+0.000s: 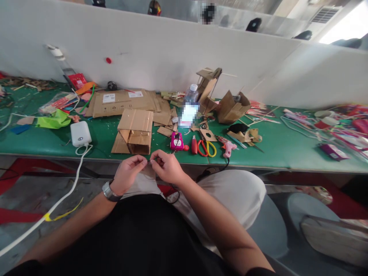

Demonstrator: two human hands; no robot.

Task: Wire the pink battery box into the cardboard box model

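My left hand (130, 172), with a watch at the wrist, is closed in a pinch at the table's front edge. Right beside it my right hand (166, 167) is also pinched, and the fingertips of both nearly meet. A short stretch of thin black cord (148, 161) shows between them; its finer detail is too small to tell. More dark cord (174, 197) loops below my right hand by my lap. Just beyond the hands stands an open cardboard box structure (135, 124) on the green table (161, 147). A pink-purple box (176, 142) lies near my right hand.
Red-handled and yellow-handled scissors (207, 148), a red-handled tool (194, 145) and a pink glue gun (228, 147) lie to the right. A white device (81, 134) with a cable sits left. Flat cardboard (123, 103), a bottle (192, 94) and a blurred lit screen (188, 115) are behind.
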